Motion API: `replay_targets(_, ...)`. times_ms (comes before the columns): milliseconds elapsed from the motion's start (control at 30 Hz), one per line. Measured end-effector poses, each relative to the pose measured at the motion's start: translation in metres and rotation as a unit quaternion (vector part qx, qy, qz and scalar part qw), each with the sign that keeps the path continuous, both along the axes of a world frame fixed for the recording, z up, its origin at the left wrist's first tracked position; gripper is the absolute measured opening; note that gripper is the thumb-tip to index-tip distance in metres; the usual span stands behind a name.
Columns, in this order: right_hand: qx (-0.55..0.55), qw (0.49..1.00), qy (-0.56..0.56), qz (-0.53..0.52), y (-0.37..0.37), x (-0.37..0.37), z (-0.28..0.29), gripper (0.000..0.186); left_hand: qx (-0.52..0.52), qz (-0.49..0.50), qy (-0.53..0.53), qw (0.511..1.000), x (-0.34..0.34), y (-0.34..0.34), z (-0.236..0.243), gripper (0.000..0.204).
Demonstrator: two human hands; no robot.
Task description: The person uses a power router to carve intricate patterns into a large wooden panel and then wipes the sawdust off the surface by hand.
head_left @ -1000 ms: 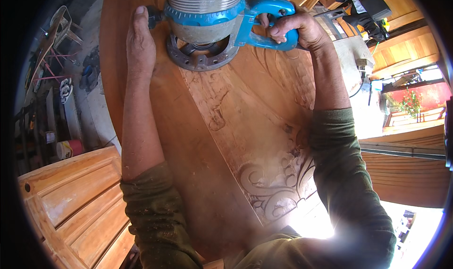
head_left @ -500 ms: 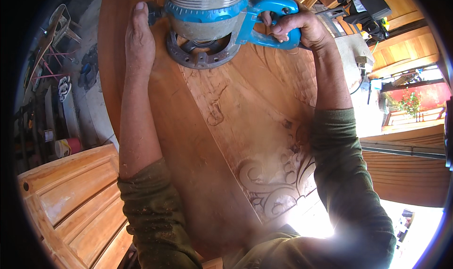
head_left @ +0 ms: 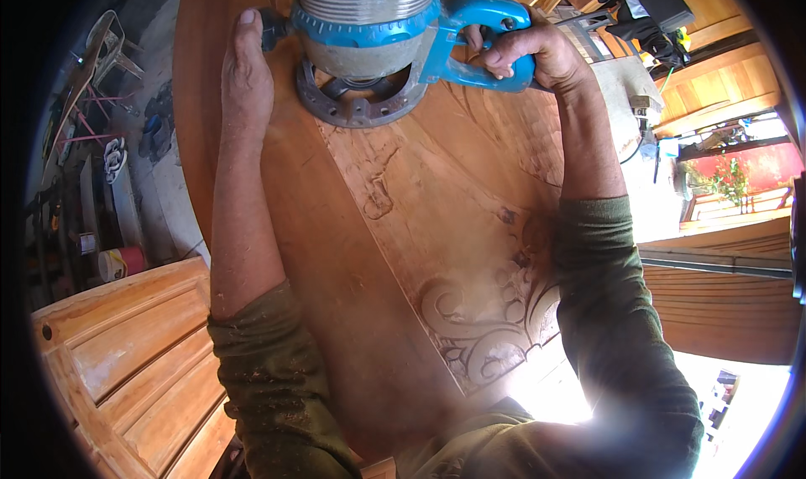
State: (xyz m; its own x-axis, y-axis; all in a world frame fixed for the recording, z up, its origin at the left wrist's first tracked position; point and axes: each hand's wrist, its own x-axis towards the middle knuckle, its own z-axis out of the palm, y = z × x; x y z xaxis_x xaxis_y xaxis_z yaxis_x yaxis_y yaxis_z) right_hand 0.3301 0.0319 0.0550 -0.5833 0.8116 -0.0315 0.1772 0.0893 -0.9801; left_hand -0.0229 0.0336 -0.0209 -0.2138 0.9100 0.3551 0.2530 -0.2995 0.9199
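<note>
A blue and grey wood router (head_left: pixel 365 51) stands upright on a brown wooden panel (head_left: pixel 327 227), at the top of the view. Its dark round base ring rests on or just over the wood; the bit is hidden. My left hand (head_left: pixel 247 84) is closed around the black side knob (head_left: pixel 274 27), thumb up, its other fingers mostly hidden. On the other side, my right hand (head_left: pixel 550 55) grips the blue loop handle (head_left: pixel 483 76), fingers curled through its opening. Below the router, carved scrollwork (head_left: pixel 483 319) and shallow cut marks show in the panel.
A panelled wooden door (head_left: pixel 138 353) lies at the lower left. Farther left are a metal-framed chair (head_left: pixel 113 51) and a red and white bucket (head_left: pixel 122 263). Dark bags or cloths (head_left: pixel 651 21) lie at the upper right, near more wooden panels (head_left: pixel 722 84).
The router and both hands have shifted very slightly toward me. Each hand keeps its grip.
</note>
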Motion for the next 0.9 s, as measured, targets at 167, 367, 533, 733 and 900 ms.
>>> replay_targets(167, -0.023, 1.0, 0.002, -0.003, -0.003, 0.005, -0.004, 0.029, -0.003, -0.001, 0.002, 1.0, 0.002, -0.005, 0.0, 0.076)
replay_targets(367, -0.016, 1.0, -0.009, -0.013, -0.009, 0.006, -0.002, 0.028, -0.008, 0.001, 0.005, 1.0, 0.005, -0.01, 0.001, 0.077)
replay_targets(533, -0.011, 1.0, -0.012, -0.011, -0.013, 0.006, 0.001, 0.029, -0.013, 0.001, 0.005, 1.0, 0.006, -0.013, 0.002, 0.078)
replay_targets(733, -0.006, 1.0, -0.008, -0.011, -0.018, 0.005, 0.002, 0.018, -0.019, 0.002, 0.004, 1.0, 0.006, -0.016, 0.003, 0.079)
replay_targets(900, 0.002, 1.0, -0.009, -0.011, -0.022, 0.005, 0.004, 0.018, -0.029, 0.007, 0.007, 1.0, 0.007, -0.02, 0.006, 0.08)
